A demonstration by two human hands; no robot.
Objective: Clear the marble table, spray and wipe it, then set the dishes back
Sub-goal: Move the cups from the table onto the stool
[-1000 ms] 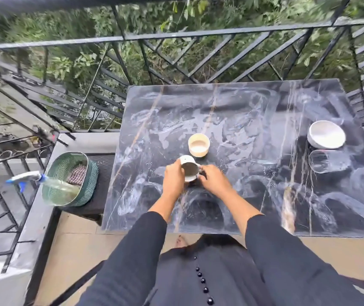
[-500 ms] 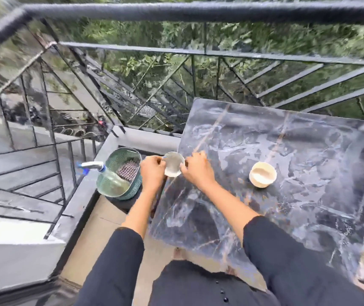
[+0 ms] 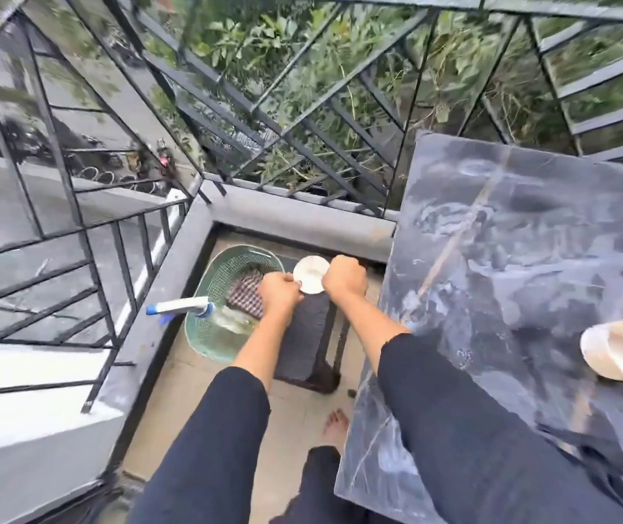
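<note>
Both my hands hold a small white cup (image 3: 310, 273) over a dark side stool (image 3: 304, 334), left of the marble table (image 3: 510, 259). My left hand (image 3: 281, 293) grips its left edge and my right hand (image 3: 344, 278) grips its right side. A cream cup (image 3: 622, 350) stands on the table near the right edge of the view. Beside the stool, a green mesh basket (image 3: 211, 293) carries a checked cloth (image 3: 245, 295) and a clear spray bottle (image 3: 189, 308) with a blue and white head.
A black metal railing (image 3: 302, 119) on a grey ledge (image 3: 302, 217) encloses the balcony corner just beyond the basket and stool. My bare foot (image 3: 335, 422) stands on the tiled floor by the table's edge. Greenery lies past the railing.
Both hands carried the white cup leftwards off the marble table to over the stool. My view swung left, so the white bowl and glass on the table's right are out of sight.
</note>
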